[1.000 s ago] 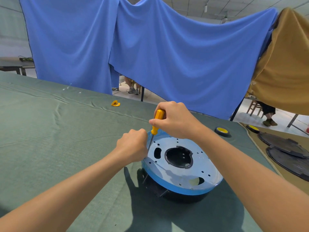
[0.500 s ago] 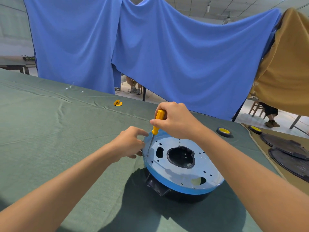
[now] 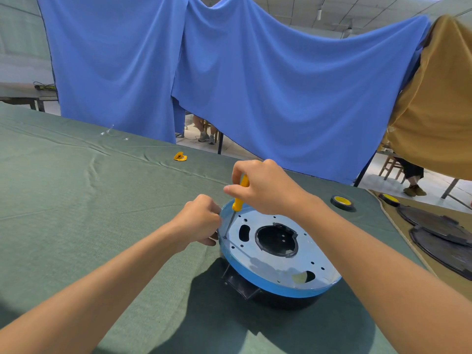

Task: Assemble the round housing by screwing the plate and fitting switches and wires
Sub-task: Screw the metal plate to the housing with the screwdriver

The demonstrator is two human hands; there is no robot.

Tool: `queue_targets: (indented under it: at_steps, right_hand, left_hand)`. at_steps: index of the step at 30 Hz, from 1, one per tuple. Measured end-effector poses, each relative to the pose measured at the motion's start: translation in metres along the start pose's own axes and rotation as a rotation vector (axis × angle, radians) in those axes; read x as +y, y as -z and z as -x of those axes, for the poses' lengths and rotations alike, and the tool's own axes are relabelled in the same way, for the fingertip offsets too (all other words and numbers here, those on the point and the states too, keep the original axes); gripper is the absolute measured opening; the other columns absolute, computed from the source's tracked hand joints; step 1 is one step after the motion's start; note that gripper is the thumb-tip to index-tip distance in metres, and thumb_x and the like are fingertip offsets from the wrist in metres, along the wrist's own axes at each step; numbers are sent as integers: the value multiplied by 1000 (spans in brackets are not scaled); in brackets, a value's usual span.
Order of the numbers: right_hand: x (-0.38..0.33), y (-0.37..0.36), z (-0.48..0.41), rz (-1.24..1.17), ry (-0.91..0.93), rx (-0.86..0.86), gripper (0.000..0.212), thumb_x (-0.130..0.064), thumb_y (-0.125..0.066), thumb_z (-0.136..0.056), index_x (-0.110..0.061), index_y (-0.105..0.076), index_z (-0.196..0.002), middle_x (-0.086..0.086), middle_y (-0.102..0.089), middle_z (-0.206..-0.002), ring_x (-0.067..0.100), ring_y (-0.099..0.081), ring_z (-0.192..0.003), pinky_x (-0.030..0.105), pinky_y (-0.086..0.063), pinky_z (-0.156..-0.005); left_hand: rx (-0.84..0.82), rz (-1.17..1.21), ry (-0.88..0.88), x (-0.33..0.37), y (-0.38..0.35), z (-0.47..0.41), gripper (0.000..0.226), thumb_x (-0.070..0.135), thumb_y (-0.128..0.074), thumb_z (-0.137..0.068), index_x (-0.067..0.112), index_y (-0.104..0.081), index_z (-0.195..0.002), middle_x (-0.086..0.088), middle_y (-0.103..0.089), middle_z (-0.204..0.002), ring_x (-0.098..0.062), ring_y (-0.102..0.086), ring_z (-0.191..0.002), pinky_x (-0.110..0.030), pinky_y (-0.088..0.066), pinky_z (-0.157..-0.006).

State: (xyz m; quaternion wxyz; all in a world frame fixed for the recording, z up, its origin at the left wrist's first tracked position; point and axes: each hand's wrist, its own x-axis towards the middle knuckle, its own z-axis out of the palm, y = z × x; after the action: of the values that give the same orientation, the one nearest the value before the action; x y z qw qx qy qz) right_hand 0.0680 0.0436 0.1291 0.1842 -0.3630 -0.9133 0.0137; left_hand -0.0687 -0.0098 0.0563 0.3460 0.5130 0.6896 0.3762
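Glossy, seemingly metal plate (image 3: 270, 267); matt green cloth (image 3: 76, 213); yellow plastic screwdriver (image 3: 238, 200) handle.

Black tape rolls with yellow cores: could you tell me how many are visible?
2: one roll on the green tablecloth, right of the right hand; one further right, beside a dark round cover. Others may be hidden.

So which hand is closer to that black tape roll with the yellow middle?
Right. The right hand, gripping the screwdriver, is between the tape roll and the left hand, which sits farther away at the housing's left rim.
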Motion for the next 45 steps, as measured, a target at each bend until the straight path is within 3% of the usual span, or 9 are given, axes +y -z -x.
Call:
queue_targets:
  at_steps: [5,14,17,22,27,32,37,41,45]
  right_hand:
    - [-9,2,-7,135,-36,-175,35,-53,-51,-91,-20,-49,-102,2,-54,-98,23,-51,-89,37,-42,-70]
    - [-21,8,-12,247,-30,-237,35,-49,-54,-92,-18,-41,-102,-1,-48,-82,26,-50,-81,35,-36,-60]
    - [-24,19,-14,116,-61,-417,33,-24,-56,-90,-18,-39,-118,4,-54,-94,19,-55,-75,30,-37,-51]
    - [-24,11,-14,211,29,-218,4,-20,-57,-91,-18,-54,-90,7,-57,-98,27,-56,-89,33,-42,-62]
    - [-27,6,-11,358,-26,-202,37,-44,-52,-95,-20,-40,-69,2,-44,-73,28,-47,-75,33,-35,-59]
    - [-36,31,-14,203,-54,-511,31,-25,-56,-91,-18,-44,-118,0,-56,-94,15,-59,-69,22,-39,-46]
    - [-37,25,-11,218,85,-306,4,-8,-63,-87,-11,-66,-89,1,-65,-66,12,-65,-59,20,-45,-44]
    - [-33,14,-11,200,17,-185,34,-20,-53,-95,-11,-43,-63,7,-51,-58,21,-59,-45,27,-44,-44]
    - [-29,10,-12,298,-99,-225,41,-44,-51,-95,-16,-37,-70,2,-41,-73,28,-46,-74,33,-33,-55]
  left_hand:
    - [-1,36,-3,-2,0,0,32,-3,-43,-91,10,-71,-98,-10,-74,-92,-21,-72,-80,-25,-57,-56]
    - [-14,56,-13,-4,0,1,34,-2,-43,-91,19,-70,-86,-10,-75,-92,-22,-73,-80,-28,-59,-58]
    - [-11,56,-10,-5,-1,-1,34,-2,-43,-90,14,-73,-94,-11,-75,-90,-22,-73,-79,-26,-58,-56]
    - [-17,76,-5,-7,-1,-3,32,-1,-45,-91,15,-73,-93,-11,-75,-91,-25,-73,-79,-29,-59,-59]
    - [-94,125,47,-12,-5,-2,34,5,-39,-92,15,-71,-98,-9,-75,-94,-28,-71,-77,-36,-62,-66]
    - [-158,167,123,-17,-6,-2,23,15,-50,-91,17,-72,-100,-10,-74,-103,-29,-70,-91,-35,-62,-67]
    - [-146,138,129,-17,-8,-3,22,15,-54,-90,21,-71,-101,-3,-75,-101,-25,-70,-96,-33,-61,-68]
    - [-119,103,121,-17,-11,-3,22,17,-53,-90,22,-70,-104,-2,-74,-101,-22,-69,-94,-30,-58,-66]
    - [-119,107,110,-19,-11,-4,22,19,-54,-90,24,-70,-104,1,-74,-99,-18,-69,-91,-28,-57,-63]
